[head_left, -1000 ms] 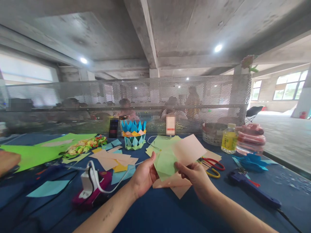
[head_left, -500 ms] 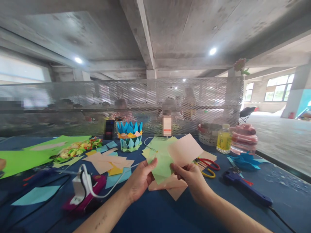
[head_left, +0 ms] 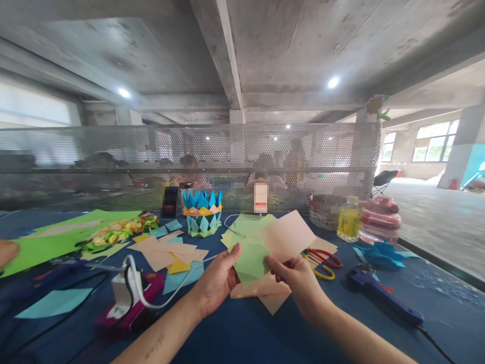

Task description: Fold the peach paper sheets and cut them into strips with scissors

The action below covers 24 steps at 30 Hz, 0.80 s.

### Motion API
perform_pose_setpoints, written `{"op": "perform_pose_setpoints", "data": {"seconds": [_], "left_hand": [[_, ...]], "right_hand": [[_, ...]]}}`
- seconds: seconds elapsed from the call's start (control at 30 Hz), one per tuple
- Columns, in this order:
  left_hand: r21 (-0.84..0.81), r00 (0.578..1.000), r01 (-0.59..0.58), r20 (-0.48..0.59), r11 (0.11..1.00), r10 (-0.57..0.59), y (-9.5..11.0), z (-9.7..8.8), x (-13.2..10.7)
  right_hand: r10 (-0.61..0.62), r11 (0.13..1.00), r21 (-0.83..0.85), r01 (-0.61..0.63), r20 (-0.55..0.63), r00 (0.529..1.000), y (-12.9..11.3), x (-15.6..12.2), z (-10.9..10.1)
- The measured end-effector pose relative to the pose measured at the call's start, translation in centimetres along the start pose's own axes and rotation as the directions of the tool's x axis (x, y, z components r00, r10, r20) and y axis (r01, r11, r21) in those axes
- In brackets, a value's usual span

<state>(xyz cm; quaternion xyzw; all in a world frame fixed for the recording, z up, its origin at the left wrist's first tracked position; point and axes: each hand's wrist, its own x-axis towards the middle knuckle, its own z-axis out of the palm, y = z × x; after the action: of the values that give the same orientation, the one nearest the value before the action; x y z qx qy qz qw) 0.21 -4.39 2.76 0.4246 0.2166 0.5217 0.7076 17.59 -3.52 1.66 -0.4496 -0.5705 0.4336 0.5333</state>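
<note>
Between the thumb and fingers of my left hand (head_left: 220,278) is a light green paper sheet (head_left: 252,263). My right hand (head_left: 301,280) pinches a pale peach paper sheet (head_left: 291,235), which tilts up to the right and is beside the green one. Whether the right fingertips also touch the green sheet I cannot tell. Below both hands lie peach paper pieces (head_left: 275,301), and more light green paper (head_left: 261,222) is behind. Scissors (head_left: 326,258) with red and yellow handles rest just beyond my right hand.
A paper basket (head_left: 202,215) of folded points stands behind loose coloured papers (head_left: 166,250). At left are a purple power strip (head_left: 131,316) and a person's hand (head_left: 7,252). Rightward are a glue gun (head_left: 386,296), blue paper flower (head_left: 382,254), yellow bottle (head_left: 348,222) and pink jug (head_left: 380,220).
My left hand and the green sheet have shifted slightly left, with its lower edge a little higher. The peach sheet has barely moved. The other person's hand reaches further into view at left.
</note>
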Motion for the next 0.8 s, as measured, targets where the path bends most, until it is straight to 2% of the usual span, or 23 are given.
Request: {"op": "perform_pose_setpoints", "data": {"seconds": [0.27, 0.47, 0.8], "left_hand": [[0.000, 0.999, -0.005, -0.034, 1.000, 0.005, -0.03, -0.06, -0.03], [0.011, 0.999, -0.013, -0.046, 1.000, 0.014, 0.13, -0.46, 0.03], [0.008, 0.999, -0.022, -0.046, 1.000, 0.022, 0.21, -0.45, 0.02]], "right_hand": [[-0.003, 0.999, 0.047, 0.002, 0.027, 1.000, 0.03, -0.02, 0.09], [0.049, 0.990, 0.133, -0.054, 0.038, 0.998, 0.09, 0.03, -0.01], [0.028, 0.997, 0.073, -0.032, 0.048, 0.998, 0.51, 0.30, -0.11]]}}
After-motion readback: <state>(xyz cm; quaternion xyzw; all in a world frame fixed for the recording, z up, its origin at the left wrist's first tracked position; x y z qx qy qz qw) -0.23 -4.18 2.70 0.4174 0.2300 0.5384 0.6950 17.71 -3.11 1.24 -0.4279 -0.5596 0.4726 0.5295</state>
